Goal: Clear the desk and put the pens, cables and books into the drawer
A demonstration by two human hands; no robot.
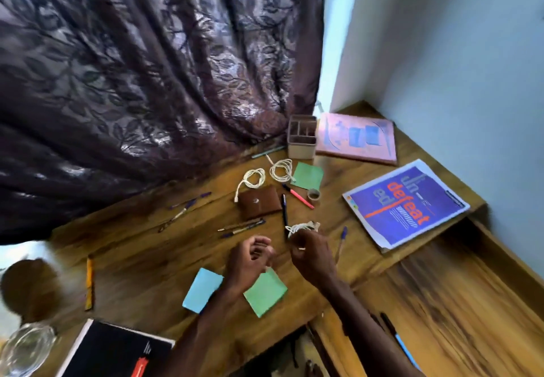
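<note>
The fingers [295, 244] of the right hand [313, 254] pinch a coiled white cable [301, 227] just above the table [141, 259]. Beside it, the left hand [250, 261] has its fingers curled; whether they hold anything cannot be told. Farther back lie a black pen [284, 211], a brown pouch [259, 205] and a second white cable [253, 178]. A purple book [406, 208] rests at the table's right edge.

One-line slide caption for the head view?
Right hand grips a coiled white cable at the cluttered wooden desk.
</note>
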